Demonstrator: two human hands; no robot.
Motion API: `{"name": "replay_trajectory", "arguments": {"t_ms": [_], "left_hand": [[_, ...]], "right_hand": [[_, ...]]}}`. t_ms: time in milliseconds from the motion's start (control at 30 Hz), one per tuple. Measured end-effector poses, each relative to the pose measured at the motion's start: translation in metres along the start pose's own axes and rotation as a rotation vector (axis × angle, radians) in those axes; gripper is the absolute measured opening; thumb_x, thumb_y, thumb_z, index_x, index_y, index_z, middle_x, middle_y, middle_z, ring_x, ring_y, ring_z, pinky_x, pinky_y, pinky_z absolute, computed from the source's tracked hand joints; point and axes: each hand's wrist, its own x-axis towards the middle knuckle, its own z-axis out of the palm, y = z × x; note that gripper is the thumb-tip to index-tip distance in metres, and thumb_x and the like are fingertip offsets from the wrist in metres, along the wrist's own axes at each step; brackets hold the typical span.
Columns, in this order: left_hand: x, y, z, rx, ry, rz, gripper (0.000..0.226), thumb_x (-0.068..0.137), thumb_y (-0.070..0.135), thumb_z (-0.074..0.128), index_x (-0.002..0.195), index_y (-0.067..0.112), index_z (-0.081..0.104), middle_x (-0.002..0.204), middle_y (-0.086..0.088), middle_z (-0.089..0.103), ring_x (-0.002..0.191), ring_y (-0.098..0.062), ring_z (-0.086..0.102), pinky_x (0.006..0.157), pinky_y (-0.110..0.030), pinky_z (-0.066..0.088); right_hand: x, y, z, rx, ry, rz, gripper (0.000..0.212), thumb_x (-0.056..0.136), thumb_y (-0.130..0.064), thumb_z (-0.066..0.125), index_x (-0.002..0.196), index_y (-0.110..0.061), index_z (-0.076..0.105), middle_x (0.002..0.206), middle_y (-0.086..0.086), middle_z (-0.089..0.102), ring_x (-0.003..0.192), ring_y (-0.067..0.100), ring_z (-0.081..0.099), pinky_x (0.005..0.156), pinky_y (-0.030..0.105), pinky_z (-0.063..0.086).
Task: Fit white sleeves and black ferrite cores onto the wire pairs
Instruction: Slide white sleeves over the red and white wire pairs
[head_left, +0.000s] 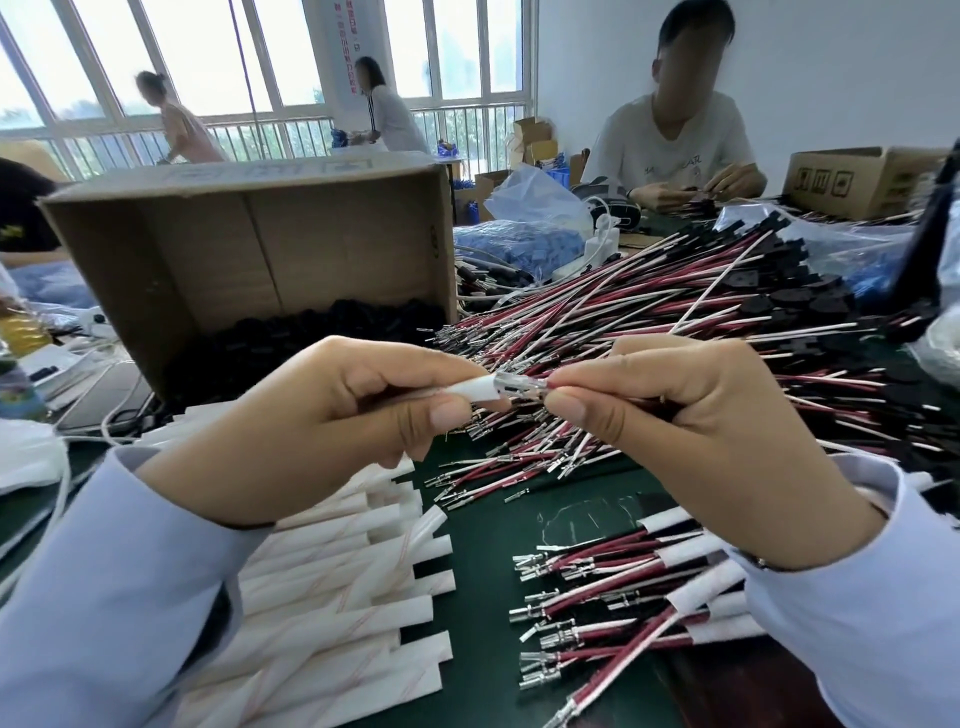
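Note:
My left hand (343, 421) pinches a white sleeve (475, 389) between thumb and fingers. My right hand (691, 421) pinches a wire pair just behind its metal terminals (522, 383), whose tips sit at the sleeve's open mouth. Below my left hand lies a stack of flat white sleeves (353, 587). A big heap of red and white wire pairs (649, 332) spreads behind my hands. Sleeved wire pairs (623, 587) lie at the lower right. Black ferrite cores (322, 332) fill the bottom of a tipped cardboard box (249, 244).
The table has a dark green top (478, 582). A person sits working at the far right near another cardboard box (857, 182). Bags of blue parts (519, 244) lie behind the wire heap. Cables and a bottle (21, 332) crowd the left edge.

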Motion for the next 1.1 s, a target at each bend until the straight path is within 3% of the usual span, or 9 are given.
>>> {"name": "replay_trajectory", "arguments": {"t_ms": [100, 233, 433, 567, 667, 767, 900, 1000, 1100], "left_hand": [[-0.001, 0.000, -0.002, 0.032, 0.009, -0.033, 0.025, 0.081, 0.030, 0.061, 0.102, 0.030, 0.074, 0.063, 0.010, 0.062, 0.057, 0.000, 0.052, 0.051, -0.013, 0.042], [-0.001, 0.001, -0.001, 0.124, 0.027, -0.060, 0.027, 0.078, 0.040, 0.061, 0.103, 0.038, 0.071, 0.067, 0.001, 0.063, 0.057, -0.003, 0.051, 0.052, -0.015, 0.043], [-0.002, 0.002, -0.004, 0.224, 0.037, -0.028, 0.027, 0.081, 0.045, 0.058, 0.103, 0.036, 0.070, 0.067, 0.002, 0.061, 0.057, -0.012, 0.051, 0.051, -0.017, 0.042], [-0.004, 0.007, -0.003, 0.339, -0.108, 0.006, 0.028, 0.086, 0.050, 0.056, 0.103, 0.033, 0.070, 0.072, 0.000, 0.065, 0.063, -0.020, 0.059, 0.058, -0.034, 0.051], [-0.005, 0.007, 0.017, 0.427, -0.217, 0.044, 0.028, 0.090, 0.053, 0.047, 0.098, 0.032, 0.064, 0.065, 0.005, 0.055, 0.058, -0.009, 0.050, 0.055, -0.026, 0.044], [-0.008, 0.000, 0.044, 0.688, -0.173, 0.080, 0.032, 0.093, 0.062, 0.029, 0.094, 0.036, 0.046, 0.062, 0.009, 0.047, 0.059, -0.006, 0.044, 0.057, -0.026, 0.037], [-0.003, -0.006, -0.001, 0.755, -0.007, -0.245, 0.046, 0.085, 0.066, 0.021, 0.081, 0.033, 0.053, 0.064, 0.010, 0.057, 0.062, -0.003, 0.053, 0.065, -0.031, 0.045], [-0.005, -0.003, 0.001, 0.791, 0.013, -0.110, 0.054, 0.087, 0.072, 0.011, 0.082, 0.034, 0.049, 0.067, 0.011, 0.057, 0.062, -0.005, 0.052, 0.060, -0.030, 0.046], [-0.011, 0.005, 0.051, 0.795, -0.176, 0.039, 0.052, 0.086, 0.069, 0.003, 0.081, 0.032, 0.038, 0.063, 0.006, 0.049, 0.059, -0.007, 0.048, 0.055, -0.030, 0.041]], "right_hand": [[-0.001, -0.001, 0.001, -0.086, 0.004, -0.001, 0.020, 0.083, -0.043, 0.066, 0.095, -0.031, 0.075, 0.068, -0.021, 0.063, 0.068, 0.005, 0.061, 0.060, 0.012, 0.043], [-0.003, -0.006, 0.001, -0.259, -0.003, -0.008, 0.027, 0.087, -0.049, 0.055, 0.096, -0.032, 0.075, 0.067, -0.014, 0.064, 0.068, 0.009, 0.063, 0.057, 0.031, 0.051], [-0.007, -0.016, 0.008, -0.368, 0.001, -0.021, 0.028, 0.089, -0.046, 0.053, 0.092, -0.030, 0.076, 0.056, -0.013, 0.054, 0.056, 0.010, 0.053, 0.047, 0.031, 0.044], [-0.007, -0.017, 0.009, -0.340, -0.073, 0.060, 0.028, 0.088, -0.046, 0.052, 0.088, -0.029, 0.074, 0.058, -0.006, 0.060, 0.058, 0.013, 0.056, 0.051, 0.033, 0.044], [-0.009, -0.011, 0.026, -0.329, -0.154, 0.150, 0.025, 0.090, -0.035, 0.042, 0.105, -0.035, 0.061, 0.055, -0.009, 0.055, 0.049, 0.006, 0.050, 0.048, 0.018, 0.034], [-0.006, 0.000, 0.028, -0.246, -0.275, 0.290, 0.024, 0.097, -0.032, 0.043, 0.118, -0.043, 0.044, 0.063, -0.004, 0.058, 0.052, 0.001, 0.050, 0.053, 0.017, 0.037], [0.008, 0.008, -0.037, -0.397, -0.501, 0.338, 0.034, 0.085, -0.052, 0.043, 0.096, -0.027, 0.063, 0.058, -0.009, 0.054, 0.048, 0.000, 0.046, 0.048, 0.013, 0.038], [0.006, 0.006, -0.051, -0.268, -0.518, 0.287, 0.026, 0.086, -0.041, 0.051, 0.088, -0.024, 0.071, 0.052, -0.013, 0.049, 0.048, 0.002, 0.042, 0.049, 0.011, 0.033], [-0.001, 0.004, -0.019, -0.355, -0.788, 0.166, 0.020, 0.095, -0.030, 0.055, 0.076, -0.027, 0.062, 0.061, -0.009, 0.049, 0.057, 0.006, 0.044, 0.055, 0.017, 0.033]]}}
